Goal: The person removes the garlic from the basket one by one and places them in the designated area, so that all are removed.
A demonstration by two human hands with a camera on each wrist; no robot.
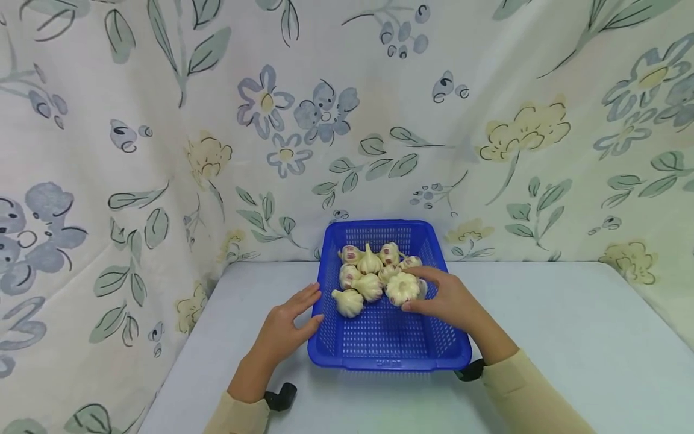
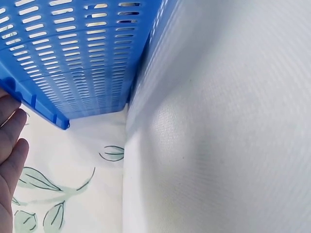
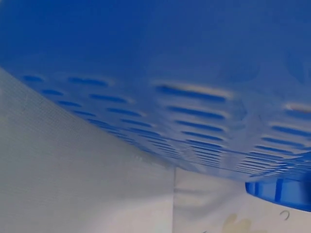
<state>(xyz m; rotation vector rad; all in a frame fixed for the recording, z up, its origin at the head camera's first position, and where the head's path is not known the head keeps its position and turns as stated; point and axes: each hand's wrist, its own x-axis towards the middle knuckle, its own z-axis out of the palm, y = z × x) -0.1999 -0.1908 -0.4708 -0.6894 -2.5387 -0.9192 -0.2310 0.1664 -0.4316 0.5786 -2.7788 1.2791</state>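
A blue plastic basket (image 1: 388, 355) with slotted walls stands on the table, with several garlic bulbs (image 1: 349, 302) toward its back. Reaching in over the right side, my right hand (image 1: 447, 298) holds one garlic bulb (image 1: 403, 289) between thumb and fingers, its round ribbed face turned up. My left hand (image 1: 287, 325) rests at the basket's left rim with fingers extended. In the left wrist view, the left fingertips (image 2: 12, 121) lie by the rim of the basket (image 2: 73, 63). Only the basket wall (image 3: 204, 126) shows in the right wrist view; the right hand is hidden there.
The white table (image 1: 547, 337) extends to both sides of the basket. Behind and to the left hangs a floral cloth (image 1: 379, 199), close to the basket's far end. Black bands (image 1: 282, 396) sit at both wrists.
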